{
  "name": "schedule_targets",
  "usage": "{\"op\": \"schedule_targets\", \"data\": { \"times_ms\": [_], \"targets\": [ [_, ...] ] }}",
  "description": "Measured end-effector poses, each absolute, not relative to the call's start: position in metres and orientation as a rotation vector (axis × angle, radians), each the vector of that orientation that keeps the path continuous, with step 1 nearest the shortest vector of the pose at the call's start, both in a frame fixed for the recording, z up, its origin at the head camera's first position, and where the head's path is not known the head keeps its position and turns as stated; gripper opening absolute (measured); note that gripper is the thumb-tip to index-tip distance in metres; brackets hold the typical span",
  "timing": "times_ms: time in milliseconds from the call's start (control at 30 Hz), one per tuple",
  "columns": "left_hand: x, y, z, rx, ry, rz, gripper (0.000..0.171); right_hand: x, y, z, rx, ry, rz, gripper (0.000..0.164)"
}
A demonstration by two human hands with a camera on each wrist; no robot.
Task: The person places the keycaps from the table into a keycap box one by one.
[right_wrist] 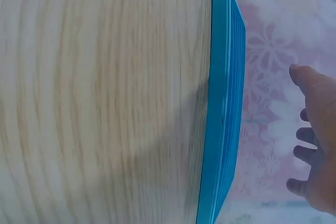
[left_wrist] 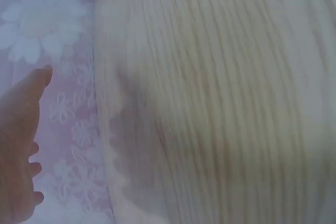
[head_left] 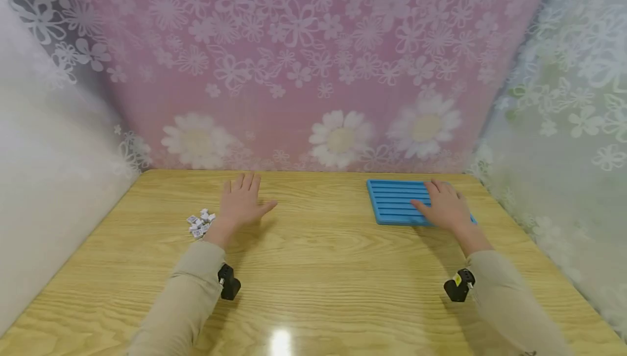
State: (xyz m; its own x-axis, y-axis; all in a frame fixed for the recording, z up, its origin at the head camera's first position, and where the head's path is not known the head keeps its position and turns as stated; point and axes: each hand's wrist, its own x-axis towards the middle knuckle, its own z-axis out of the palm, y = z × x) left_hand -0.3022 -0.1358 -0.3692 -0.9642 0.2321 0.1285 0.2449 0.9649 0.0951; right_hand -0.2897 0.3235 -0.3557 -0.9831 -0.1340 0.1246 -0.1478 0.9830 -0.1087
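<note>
My left hand (head_left: 241, 203) hovers palm down over the table, fingers straight and thumb spread to the right, holding nothing. Just left of its wrist lies a small heap of white keycap-like pieces (head_left: 198, 229) with dark marks too small to read. On the right, a blue ridged tray (head_left: 399, 220) with several long parallel slots lies flat on the table. Above the tray's right part is my right hand (head_left: 447, 206), its fingers extended and thumb out, covering some of the slots. In the right wrist view, the right hand (right_wrist: 320, 140) stands apart from the tray's edge (right_wrist: 215, 108).
The wooden table (head_left: 313, 269) ends at a pink floral curtain (head_left: 294, 73) at the back. Pale cloth walls (head_left: 44, 171) flank it on the left and right. A small black camera (head_left: 228, 282) sits on the left wrist, another black camera (head_left: 459, 285) on the right.
</note>
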Motion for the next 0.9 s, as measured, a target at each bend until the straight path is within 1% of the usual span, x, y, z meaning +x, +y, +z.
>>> {"op": "schedule_targets", "data": {
  "times_ms": [100,200,367,467,600,767,900],
  "targets": [
    [-0.307,-0.117,-0.366,-0.397,-2.977,-0.215,0.085,-0.289,0.335,-0.353,0.199,-2.993,0.229,0.071],
    [-0.309,-0.095,-0.361,-0.426,-2.975,-0.275,0.078,-0.288,0.349,-0.351,0.176,-2.980,0.238,0.066],
    [-0.310,-0.059,-0.359,-0.490,-2.977,-0.246,0.064,-0.283,0.377,-0.352,0.161,-3.001,0.227,0.067],
    [-0.311,-0.040,-0.360,-0.533,-2.961,-0.151,0.060,-0.280,0.392,-0.355,0.169,-3.011,0.171,0.067],
    [-0.312,-0.014,-0.364,-0.605,-2.943,-0.029,0.063,-0.278,0.408,-0.362,0.232,-3.017,0.064,0.066],
    [-0.308,0.014,-0.370,-0.709,-2.908,0.092,0.063,-0.276,0.416,-0.370,0.317,-3.044,0.003,0.066],
    [-0.304,0.035,-0.374,-0.789,-2.874,0.134,0.059,-0.273,0.421,-0.376,0.283,-3.083,0.023,0.067]
  ]
}}
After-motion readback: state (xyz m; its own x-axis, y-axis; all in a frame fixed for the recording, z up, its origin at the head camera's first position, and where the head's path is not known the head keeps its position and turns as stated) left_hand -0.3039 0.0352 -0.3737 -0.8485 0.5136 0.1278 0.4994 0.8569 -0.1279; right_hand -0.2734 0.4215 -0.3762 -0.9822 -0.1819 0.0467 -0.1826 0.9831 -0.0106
